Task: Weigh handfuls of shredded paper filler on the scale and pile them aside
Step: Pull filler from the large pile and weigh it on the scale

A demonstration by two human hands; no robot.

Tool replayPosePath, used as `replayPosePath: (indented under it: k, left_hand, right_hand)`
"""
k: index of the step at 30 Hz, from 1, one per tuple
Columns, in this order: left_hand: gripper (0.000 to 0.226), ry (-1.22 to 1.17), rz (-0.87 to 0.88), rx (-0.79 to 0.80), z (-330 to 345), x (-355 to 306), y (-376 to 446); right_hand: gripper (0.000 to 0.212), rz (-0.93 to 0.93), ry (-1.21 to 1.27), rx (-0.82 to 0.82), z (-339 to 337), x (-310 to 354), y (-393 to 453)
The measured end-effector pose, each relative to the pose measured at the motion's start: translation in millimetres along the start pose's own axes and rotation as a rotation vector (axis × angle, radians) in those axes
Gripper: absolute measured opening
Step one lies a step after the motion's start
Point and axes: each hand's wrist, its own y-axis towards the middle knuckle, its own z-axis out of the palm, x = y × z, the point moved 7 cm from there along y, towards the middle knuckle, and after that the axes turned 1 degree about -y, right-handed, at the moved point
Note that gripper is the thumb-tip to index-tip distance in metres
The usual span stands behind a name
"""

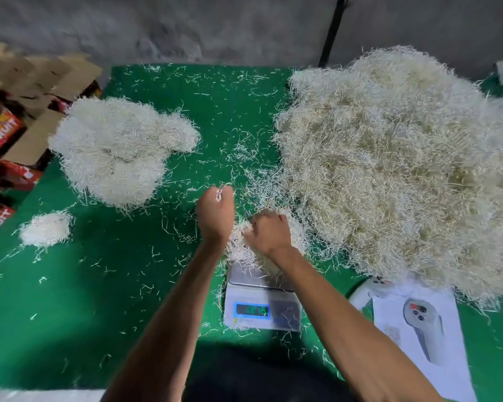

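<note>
White shredded paper sits in three piles on my green bench (pixel 105 285): small pile (pixel 45 229) at nine o'clock, medium pile (pixel 119 149) at ten, huge heap (pixel 404 169) at two. Grey wall behind. Left hand (pixel 215 211) pinches strands; right hand (pixel 269 232) clutches the tuft on the one scale (pixel 262 310).

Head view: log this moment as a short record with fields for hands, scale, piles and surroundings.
left hand: pinches a few paper shreds
right hand: grips the paper clump on the scale
scale: display lit, digits unreadable
weighed pile: far left on green mat
small pile: near left
bulk heap: right
cardboard boxes: left edge
printed sheet: right of scale
</note>
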Motion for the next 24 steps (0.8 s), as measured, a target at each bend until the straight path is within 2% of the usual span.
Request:
replayPosePath:
  k: [2,4,5,6,8,10,12,13,15,17,19,20,22,24]
  left_hand:
    - [0.018,-0.017,-0.110,0.049,7.3,22.5,3.5]
    - [0.010,-0.004,-0.187,0.111,11.0,37.2,3.3]
    - [0.009,0.020,-0.187,0.131,10.4,39.7,5.6]
    - [0.011,0.050,-0.159,0.148,10.1,38.2,7.9]
    - [0.020,0.104,-0.107,0.207,15.2,30.6,9.1]
    - [0.027,0.085,-0.130,0.320,27.3,18.2,3.6]
    - [0.024,0.018,-0.128,0.473,44.3,-0.6,-7.7]
    - [0.024,-0.014,-0.114,0.521,51.4,-10.0,-12.7]
    - [0.038,-0.049,-0.121,0.541,60.1,-20.0,-17.3]
    - [0.051,-0.078,-0.182,0.560,64.9,-17.8,-21.1]
    - [0.049,-0.110,-0.216,0.539,64.0,-7.6,-21.6]
    - [0.043,-0.115,-0.199,0.488,59.5,-1.6,-19.9]
    - [0.032,-0.065,-0.144,0.372,47.0,13.4,-12.7]
    - [0.030,0.052,-0.132,0.394,41.2,34.0,-8.7]
  right_hand:
    - [0.021,0.019,0.299,0.028,4.7,0.6,-12.0]
    - [0.023,0.094,0.916,0.150,6.3,2.4,-25.7]
    - [0.021,0.113,1.160,0.156,1.9,1.4,-28.2]
    - [0.020,0.101,1.265,0.126,-8.4,0.1,-29.6]
    - [0.023,0.070,1.145,-0.022,-29.5,-7.9,-28.4]
    - [0.029,-0.008,0.817,-0.157,-48.9,-12.5,-23.4]
    - [0.050,-0.161,0.587,-0.185,-57.7,-4.5,-19.0]
    - [0.058,-0.199,0.568,-0.184,-57.9,-2.3,-17.1]
    - [0.054,-0.144,0.618,-0.230,-56.4,-10.3,-13.6]
    - [0.028,-0.017,0.645,-0.275,-53.0,-28.3,-11.2]
    - [0.009,0.175,0.708,-0.247,-47.4,-55.8,-7.7]
    - [0.008,0.292,0.761,-0.206,-45.6,-71.5,-6.8]
    - [0.019,0.476,0.894,-0.134,-51.8,-101.0,-5.5]
    - [0.020,0.535,1.192,-0.238,-78.4,-125.9,-1.1]
